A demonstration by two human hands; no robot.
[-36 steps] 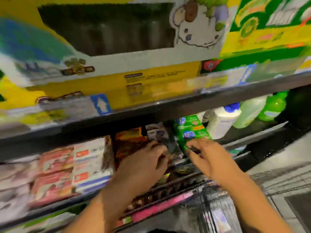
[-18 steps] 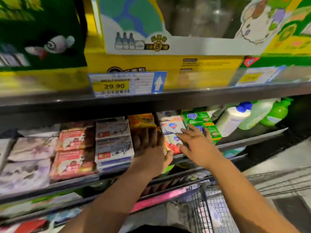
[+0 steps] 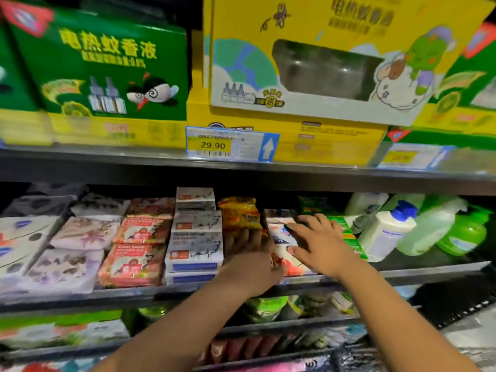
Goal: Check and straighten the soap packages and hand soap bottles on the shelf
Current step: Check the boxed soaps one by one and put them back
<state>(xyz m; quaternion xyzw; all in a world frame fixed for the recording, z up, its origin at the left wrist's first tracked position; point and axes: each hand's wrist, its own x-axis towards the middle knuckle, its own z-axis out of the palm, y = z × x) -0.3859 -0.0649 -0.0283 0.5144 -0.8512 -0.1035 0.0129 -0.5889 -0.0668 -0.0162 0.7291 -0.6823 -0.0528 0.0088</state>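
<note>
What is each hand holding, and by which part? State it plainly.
Nothing is gripped. The right hand lies flat, fingers spread, on the white soap packages; the left hand presses straight fingers against the yellow packages beside them.

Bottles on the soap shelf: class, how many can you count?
4, all at the right end: a white blue-capped bottle, a white bottle behind it, a pale bottle, tilted, and a green bottle farthest right. Others may hide behind.
</note>
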